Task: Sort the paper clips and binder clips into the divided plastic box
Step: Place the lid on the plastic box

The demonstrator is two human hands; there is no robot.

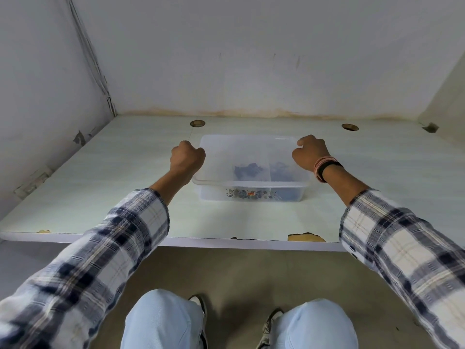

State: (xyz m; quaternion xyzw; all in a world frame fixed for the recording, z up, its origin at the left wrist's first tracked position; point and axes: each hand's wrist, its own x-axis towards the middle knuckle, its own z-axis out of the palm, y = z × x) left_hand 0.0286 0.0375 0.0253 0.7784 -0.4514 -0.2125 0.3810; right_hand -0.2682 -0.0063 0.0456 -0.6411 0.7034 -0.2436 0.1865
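Holding box with left hand, right hand; we judge clips sorted, table bare.

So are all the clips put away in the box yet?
Looks nearly done: dark clips sit in both sections under the frosted lid of the plastic box. Left hand and right hand grip its sides. No loose clips show on the table.
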